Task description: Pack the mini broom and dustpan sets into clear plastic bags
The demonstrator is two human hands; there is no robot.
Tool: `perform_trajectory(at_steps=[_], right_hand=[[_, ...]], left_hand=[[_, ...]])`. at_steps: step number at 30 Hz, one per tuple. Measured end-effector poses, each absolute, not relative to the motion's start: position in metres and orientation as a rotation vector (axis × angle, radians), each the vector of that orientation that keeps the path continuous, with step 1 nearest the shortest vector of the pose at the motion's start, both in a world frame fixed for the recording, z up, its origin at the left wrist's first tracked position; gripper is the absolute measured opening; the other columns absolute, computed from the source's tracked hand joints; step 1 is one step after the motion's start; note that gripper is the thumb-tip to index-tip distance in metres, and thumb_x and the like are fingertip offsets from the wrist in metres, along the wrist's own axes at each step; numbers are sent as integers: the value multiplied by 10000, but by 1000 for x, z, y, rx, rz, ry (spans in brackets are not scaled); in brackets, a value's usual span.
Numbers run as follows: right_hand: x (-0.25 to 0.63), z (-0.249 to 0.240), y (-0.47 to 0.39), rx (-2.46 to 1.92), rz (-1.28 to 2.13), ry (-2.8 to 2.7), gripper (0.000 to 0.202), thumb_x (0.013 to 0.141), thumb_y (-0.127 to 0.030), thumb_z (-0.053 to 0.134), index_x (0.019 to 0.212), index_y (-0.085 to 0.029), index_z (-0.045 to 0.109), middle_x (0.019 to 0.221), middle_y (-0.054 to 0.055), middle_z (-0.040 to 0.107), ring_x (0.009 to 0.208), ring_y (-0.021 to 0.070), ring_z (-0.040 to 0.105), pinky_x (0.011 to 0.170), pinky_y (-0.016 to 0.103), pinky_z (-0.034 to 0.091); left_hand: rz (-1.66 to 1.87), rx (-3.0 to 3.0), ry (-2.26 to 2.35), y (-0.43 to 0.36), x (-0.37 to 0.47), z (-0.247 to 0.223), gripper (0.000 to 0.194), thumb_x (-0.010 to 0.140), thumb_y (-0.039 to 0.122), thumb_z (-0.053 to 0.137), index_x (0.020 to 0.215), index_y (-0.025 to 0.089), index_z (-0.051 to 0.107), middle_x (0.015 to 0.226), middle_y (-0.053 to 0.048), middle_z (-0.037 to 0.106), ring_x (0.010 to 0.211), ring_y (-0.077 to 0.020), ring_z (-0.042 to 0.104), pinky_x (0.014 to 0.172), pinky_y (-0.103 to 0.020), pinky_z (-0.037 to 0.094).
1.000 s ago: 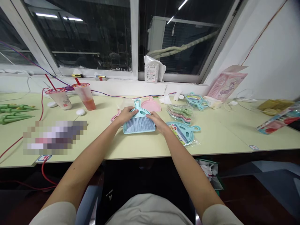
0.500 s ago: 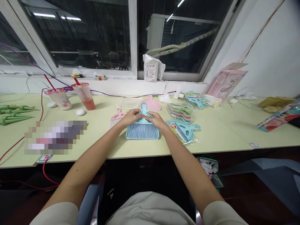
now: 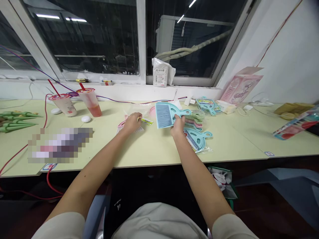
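2 hands [image 3: 178,125], 2 cups [image 3: 90,103], 2 straws [image 3: 82,86], 1 pink box [image 3: 241,89].

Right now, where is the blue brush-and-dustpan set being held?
In the head view, the blue set is just right of centre, in the right hand, partly in front of the stacked packs.

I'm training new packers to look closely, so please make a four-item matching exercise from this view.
1. Blue brush
2. Label
3. Cups
4. Pink box

A. With red straws
B. Near the right-hand wall
C. Held in the right hand
D. At the left hand

Pairs: 1-C, 2-D, 3-A, 4-B
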State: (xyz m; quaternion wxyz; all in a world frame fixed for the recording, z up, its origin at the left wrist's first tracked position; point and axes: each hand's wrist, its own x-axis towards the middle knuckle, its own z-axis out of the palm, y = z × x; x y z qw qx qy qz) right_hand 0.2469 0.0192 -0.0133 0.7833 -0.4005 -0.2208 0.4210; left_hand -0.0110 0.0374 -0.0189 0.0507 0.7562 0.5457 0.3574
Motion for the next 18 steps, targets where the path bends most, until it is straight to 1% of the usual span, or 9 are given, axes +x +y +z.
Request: perform_trajectory(at_steps=[2, 3, 5, 8, 10, 14, 18], right_hand=[[243, -15, 20, -876, 946, -487, 404, 712, -252, 633, 1096, -299, 517, 1008, -37, 697, 901, 172, 686, 716, 282, 565], [242, -17, 20, -883, 950, -504, 419, 705, -243, 628, 1106, -298, 518, 1000, -37, 696, 898, 172, 685, 719, 282, 565], [242, -21, 23, -908, 925, -540, 435, 696, -229, 607, 1118, -293, 525, 988, -33, 695, 898, 174, 680, 732, 285, 566], [244, -26, 27, -952, 884, -569, 445, 686, -212, 569, 1124, -285, 536, 979, -24, 696, 891, 180, 672, 753, 300, 569], [246, -29, 29, -969, 883, -573, 445, 679, -212, 559, 1119, -280, 542, 977, -21, 696, 888, 184, 670, 760, 309, 570], [249, -32, 31, -982, 865, -623, 423, 678, -238, 555, 1099, -277, 555, 984, -14, 696, 903, 192, 665, 757, 313, 569], [247, -32, 31, -998, 841, -646, 400, 685, -250, 560, 1084, -274, 566, 989, -3, 697, 912, 199, 662, 750, 313, 563]], left_hand=[[877, 2552, 1577, 39, -10, -27, 392, 938, 214, 515, 1273, 181, 716, 1398, -151, 702, 1320, -331, 636, 1156, -483, 476], [788, 2643, 1520, 39, -8, -30, 421, 948, 223, 512, 1320, 183, 705, 1443, -146, 679, 1351, -326, 619, 1173, -471, 463], [651, 2769, 1441, 36, -1, -33, 441, 979, 271, 510, 1375, 196, 688, 1458, -137, 672, 1349, -318, 624, 1165, -459, 467], [535, 2835, 1429, 30, 10, -34, 435, 1012, 356, 509, 1382, 211, 688, 1378, -135, 717, 1252, -312, 677, 1094, -451, 510], [493, 2845, 1439, 24, 16, -33, 411, 1021, 380, 507, 1341, 221, 710, 1300, -135, 745, 1194, -307, 694, 1050, -443, 526], [483, 2859, 1428, 16, 25, -31, 376, 1018, 380, 496, 1236, 213, 752, 1175, -145, 756, 1137, -317, 684, 995, -441, 534], [560, 2769, 1534, 17, 33, -34, 350, 974, 385, 558, 1167, 185, 770, 1118, -173, 735, 1128, -355, 657, 980, -476, 528]])
